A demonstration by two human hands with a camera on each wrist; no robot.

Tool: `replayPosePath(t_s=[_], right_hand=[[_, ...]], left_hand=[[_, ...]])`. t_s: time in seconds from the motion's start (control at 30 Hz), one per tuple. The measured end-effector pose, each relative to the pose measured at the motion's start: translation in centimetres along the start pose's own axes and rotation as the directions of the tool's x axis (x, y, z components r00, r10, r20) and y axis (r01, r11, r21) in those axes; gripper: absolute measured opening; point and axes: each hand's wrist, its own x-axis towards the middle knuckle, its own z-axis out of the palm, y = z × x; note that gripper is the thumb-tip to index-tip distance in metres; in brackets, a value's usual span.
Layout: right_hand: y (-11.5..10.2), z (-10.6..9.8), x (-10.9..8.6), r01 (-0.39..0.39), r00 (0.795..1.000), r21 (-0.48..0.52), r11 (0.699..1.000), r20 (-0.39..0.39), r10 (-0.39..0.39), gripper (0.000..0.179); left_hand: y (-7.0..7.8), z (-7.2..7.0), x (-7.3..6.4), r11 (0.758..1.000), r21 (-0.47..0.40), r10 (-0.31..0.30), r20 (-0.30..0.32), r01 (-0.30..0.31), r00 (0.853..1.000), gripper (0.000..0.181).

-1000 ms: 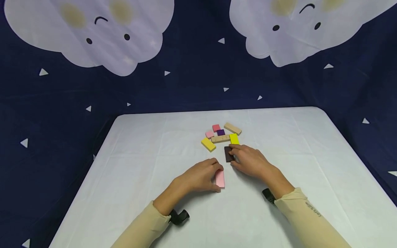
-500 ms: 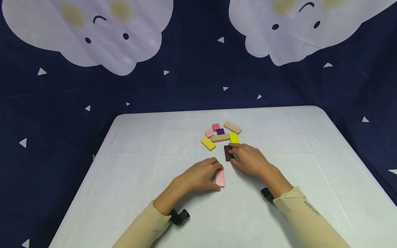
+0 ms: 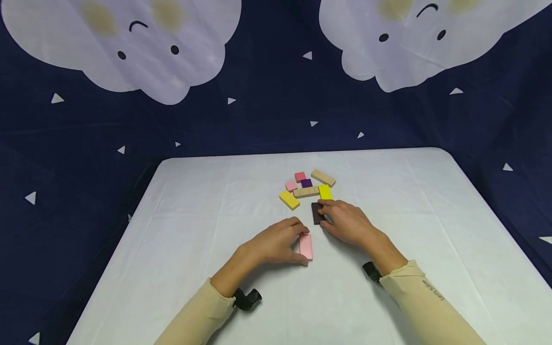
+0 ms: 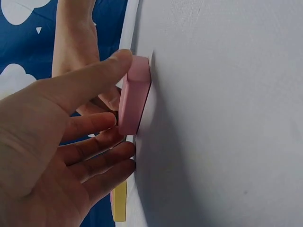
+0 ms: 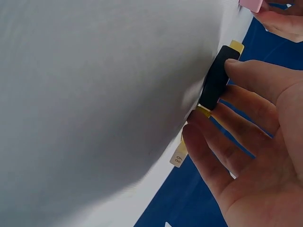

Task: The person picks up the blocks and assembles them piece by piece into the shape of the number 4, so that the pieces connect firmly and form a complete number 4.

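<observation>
My left hand (image 3: 276,243) bends around a pink rectangular block (image 3: 305,247) lying on the white table. Its thumb meets the near end and its fingertips curve at the far end, as the left wrist view shows of the pink block (image 4: 135,101). Further forward, my right hand (image 3: 348,222) holds a dark brown block (image 3: 316,213) by its right side, thumb at the near corner and a fingertip at the far one. In the right wrist view the thumb presses on the dark block (image 5: 218,80), while the other fingers extend past it.
Behind the dark block lie a yellow block (image 3: 325,192), another yellow block (image 3: 289,200), a wooden block (image 3: 306,192) and a second wooden block (image 3: 323,178). Small pink (image 3: 291,186), red (image 3: 300,177) and purple (image 3: 306,183) pieces sit among them. A dark blue cloth hangs behind the table.
The left hand's fingers have lifted and spread slightly, showing more of the pink block's far end. The right hand and the dark block stay in place.
</observation>
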Motion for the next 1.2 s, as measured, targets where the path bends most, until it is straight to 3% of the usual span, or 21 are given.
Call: replayPosePath(t_s=[0.43, 0.7, 0.87, 1.2], right_hand=[[-0.1, -0.1, -0.2, 0.002, 1.000, 0.008, 1.000, -0.011, -0.002, 0.034], [-0.1, 0.0, -0.2, -0.005, 1.000, 0.002, 1.000, -0.007, 0.005, 0.035], [-0.1, 0.0, -0.2, -0.002, 1.000, 0.001, 1.000, -0.010, 0.002, 0.035], [0.0, -0.3, -0.4, 0.000, 1.000, 0.015, 1.000, -0.009, 0.001, 0.033]], left_hand=[[-1.0, -0.3, 0.5, 0.998, -0.055, -0.018, -0.089, 0.013, 0.996, 0.050], [-1.9, -0.8, 1.0, 0.998, -0.020, -0.060, -0.162, 0.057, 0.985, 0.038], [-2.6, -0.9, 1.3, 0.994, -0.092, -0.072, -0.224, 0.053, 0.972, 0.033], [-3.8, -1.2, 2.1, 0.976, -0.215, -0.091, -0.353, 0.014, 0.931, 0.023]])
